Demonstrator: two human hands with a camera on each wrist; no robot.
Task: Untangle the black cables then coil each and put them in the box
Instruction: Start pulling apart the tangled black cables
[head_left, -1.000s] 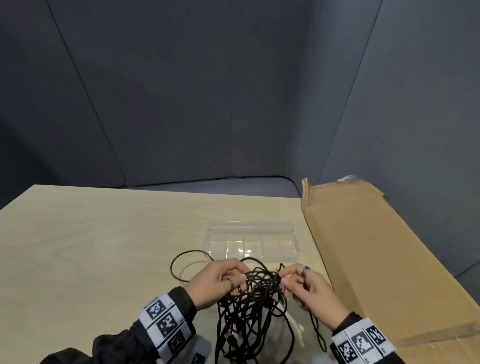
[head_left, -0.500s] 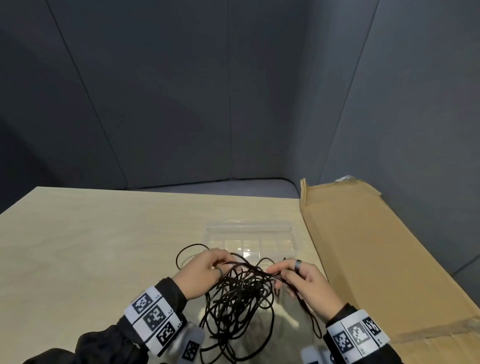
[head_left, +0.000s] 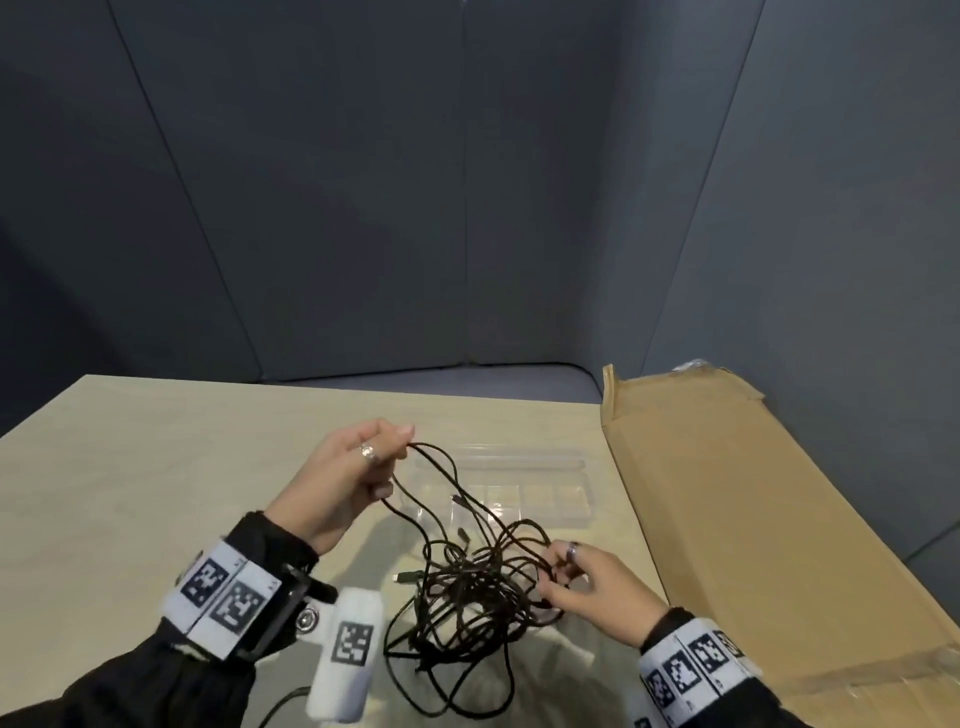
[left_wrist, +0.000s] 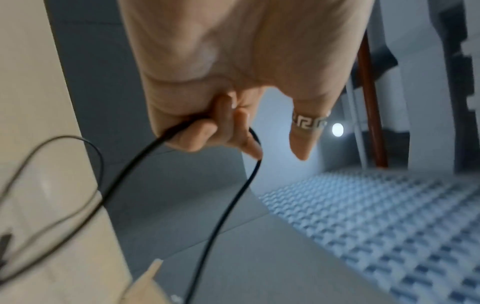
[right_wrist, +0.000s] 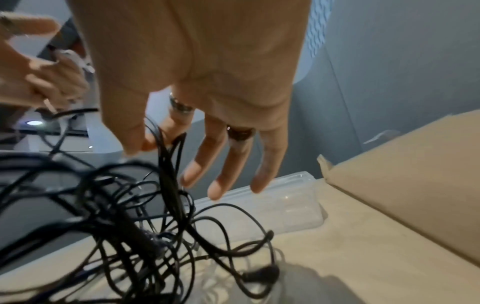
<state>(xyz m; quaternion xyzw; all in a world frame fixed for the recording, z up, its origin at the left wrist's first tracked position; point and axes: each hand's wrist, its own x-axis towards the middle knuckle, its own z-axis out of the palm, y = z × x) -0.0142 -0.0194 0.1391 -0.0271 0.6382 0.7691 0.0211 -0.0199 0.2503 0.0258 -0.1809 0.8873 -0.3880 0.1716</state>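
A tangle of thin black cables (head_left: 472, 587) hangs just above the pale wooden table (head_left: 156, 467), near its front edge. My left hand (head_left: 358, 467) is raised to the left of the tangle and grips a loop of black cable (left_wrist: 207, 185) in its curled fingers. Lower right, my right hand (head_left: 576, 577) pinches several strands (right_wrist: 168, 148) between thumb and forefinger, its other fingers spread. Behind the tangle sits a clear plastic compartment box (head_left: 540, 488), which also shows in the right wrist view (right_wrist: 272, 205).
A long flat cardboard box (head_left: 753, 519) lies along the table's right side, its near end past my right wrist. Grey partition walls close the back and right. Bare tabletop stretches to the left of my left hand.
My left hand has risen up and left, drawing a loop of cable out of the tangle. My right hand has dropped lower with the bundle. The hands are now farther apart.
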